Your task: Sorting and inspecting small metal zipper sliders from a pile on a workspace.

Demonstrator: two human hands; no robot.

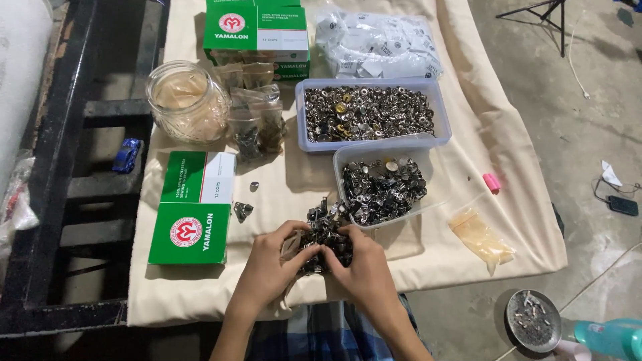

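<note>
On the cloth-covered surface (200,294), one green box (192,207) lies left, one glass jar (186,100) far left. Both hands, left hand (271,267) and right hand (361,271), have their grip curled shut around one heap of small metal pieces (328,234) at the near edge. Two plastic tubs (374,144) of metal pieces stand right.

Worktop cloth (428,261): cream. Boxes (190,208): green and white, red emblem. Metal fittings (366,113): silver, few brass. Tubs (438,100): translucent bluish. Clip (491,182): pink. Garment (321,334): blue plaid.

Teal bottle (612,337) cut off at right edge; fingers (321,253) partly hidden among metal pieces (328,230)
</note>
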